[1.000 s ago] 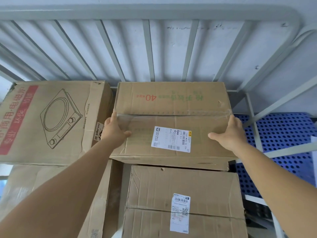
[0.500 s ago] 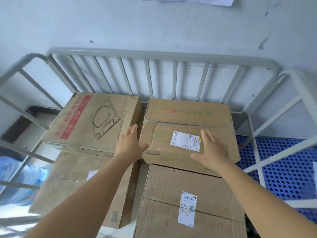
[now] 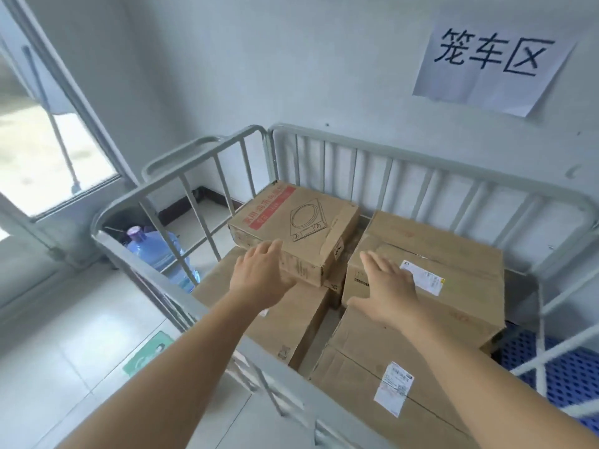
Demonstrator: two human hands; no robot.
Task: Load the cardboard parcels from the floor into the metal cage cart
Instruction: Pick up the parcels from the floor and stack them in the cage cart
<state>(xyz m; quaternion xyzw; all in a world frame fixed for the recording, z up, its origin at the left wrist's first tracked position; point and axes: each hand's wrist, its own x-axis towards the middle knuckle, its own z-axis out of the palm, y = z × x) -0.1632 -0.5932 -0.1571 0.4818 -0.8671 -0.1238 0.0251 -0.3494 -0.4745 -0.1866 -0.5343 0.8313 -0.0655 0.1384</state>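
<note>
The grey metal cage cart [image 3: 431, 163] stands against the wall with several cardboard parcels stacked inside. A parcel with a white shipping label [image 3: 453, 273] lies top right, beside a box printed with a cooktop drawing [image 3: 301, 228] top left. Two more parcels [image 3: 376, 377] [image 3: 285, 322] lie beneath them. My left hand [image 3: 259, 273] hovers with straight fingers over the front of the cooktop box. My right hand [image 3: 385, 286] is flat and spread above the labelled parcel's near corner. Neither hand holds anything.
A blue water bottle [image 3: 158, 254] stands on the tiled floor left of the cart. A paper sign [image 3: 489, 59] hangs on the wall above. A blue perforated pallet [image 3: 564, 374] lies to the right. A green floor sticker [image 3: 149, 354] sits near my left arm.
Both hands have let go of the labelled parcel and drawn back toward me. My view has pulled back and up, showing the whole cart and the wall sign.
</note>
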